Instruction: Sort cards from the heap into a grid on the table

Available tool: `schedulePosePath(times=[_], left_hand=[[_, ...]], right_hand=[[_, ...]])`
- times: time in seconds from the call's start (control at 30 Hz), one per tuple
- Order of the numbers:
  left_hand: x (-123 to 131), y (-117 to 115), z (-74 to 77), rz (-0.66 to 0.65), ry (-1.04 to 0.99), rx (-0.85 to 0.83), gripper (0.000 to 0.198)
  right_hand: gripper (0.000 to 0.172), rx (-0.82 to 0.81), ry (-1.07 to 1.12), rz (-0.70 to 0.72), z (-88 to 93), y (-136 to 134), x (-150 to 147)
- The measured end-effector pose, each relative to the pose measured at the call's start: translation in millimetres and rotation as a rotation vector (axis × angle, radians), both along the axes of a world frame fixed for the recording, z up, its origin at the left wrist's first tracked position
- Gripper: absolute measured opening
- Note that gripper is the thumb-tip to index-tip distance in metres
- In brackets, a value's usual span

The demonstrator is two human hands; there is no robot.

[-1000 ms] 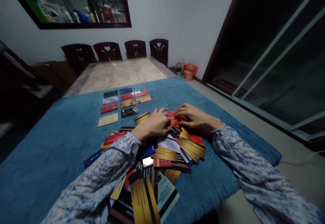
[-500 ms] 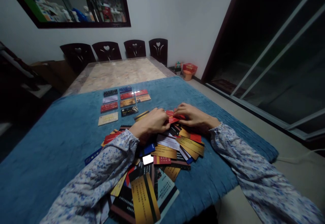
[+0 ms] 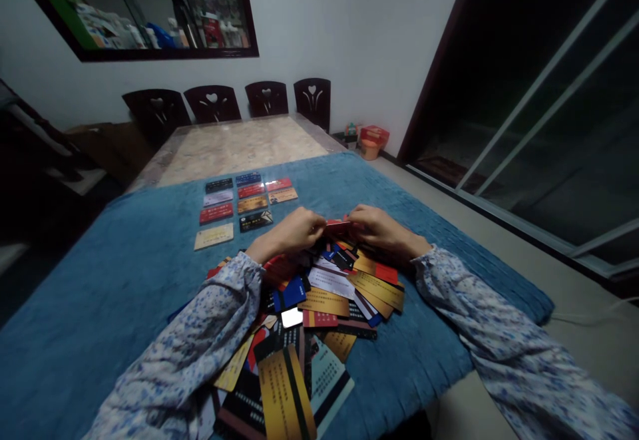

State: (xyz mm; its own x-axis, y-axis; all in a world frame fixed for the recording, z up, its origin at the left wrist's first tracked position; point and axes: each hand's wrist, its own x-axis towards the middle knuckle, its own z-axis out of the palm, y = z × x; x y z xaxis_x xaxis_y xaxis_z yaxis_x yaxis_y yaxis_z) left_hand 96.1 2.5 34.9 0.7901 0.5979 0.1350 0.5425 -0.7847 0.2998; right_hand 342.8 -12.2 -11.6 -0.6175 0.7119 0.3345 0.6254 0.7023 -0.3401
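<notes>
Between my two hands is a red card [image 3: 338,227], tilted up at the far side of a loose heap of cards. My left hand [image 3: 298,229] pinches its left end, and my right hand [image 3: 374,225] grips its right end. Under and in front of them spreads the heap, with a gold card [image 3: 287,393] nearest me, a pale green card [image 3: 327,373], a white card [image 3: 330,277] and a blue card [image 3: 291,295]. Farther off to the left, several cards lie in rows, among them a black card [image 3: 256,220] and a cream card [image 3: 213,235].
A blue cloth [image 3: 134,247] covers the near part of the table, whose marble-patterned top [image 3: 249,140] shows beyond it. Several dark chairs [image 3: 212,102] stand along the far end. Glass sliding doors [image 3: 539,127] are on the right, and an orange bucket [image 3: 369,150] sits on the floor.
The red card has been lifted and tilted up between both hands. My left hand has moved slightly left and away from me, showing more of the heap beneath.
</notes>
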Motion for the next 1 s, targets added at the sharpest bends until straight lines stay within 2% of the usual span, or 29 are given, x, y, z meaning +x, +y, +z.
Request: schedulePosePath(times=[0.13,0.33,0.6,1.0], left_hand=[[-3,3,-2.3,0.014,0.000,0.024,0.027],[-5,7,-7.4,0.018,-0.003,0.018,0.028],[-5,8,-9.7,0.056,0.022,0.039,0.026],[-6,8,-11.8,0.076,0.003,0.064,0.021]], right_hand=[[0.022,0.013,-0.023,-0.056,-4.6,1,1],[0.022,0.019,0.009,-0.041,-4.3,1,-1],[0.011,0.024,0.026,-0.050,-6.1,1,-2],[0.013,0.013,0.132,-0.095,-5.4,-3,-7]])
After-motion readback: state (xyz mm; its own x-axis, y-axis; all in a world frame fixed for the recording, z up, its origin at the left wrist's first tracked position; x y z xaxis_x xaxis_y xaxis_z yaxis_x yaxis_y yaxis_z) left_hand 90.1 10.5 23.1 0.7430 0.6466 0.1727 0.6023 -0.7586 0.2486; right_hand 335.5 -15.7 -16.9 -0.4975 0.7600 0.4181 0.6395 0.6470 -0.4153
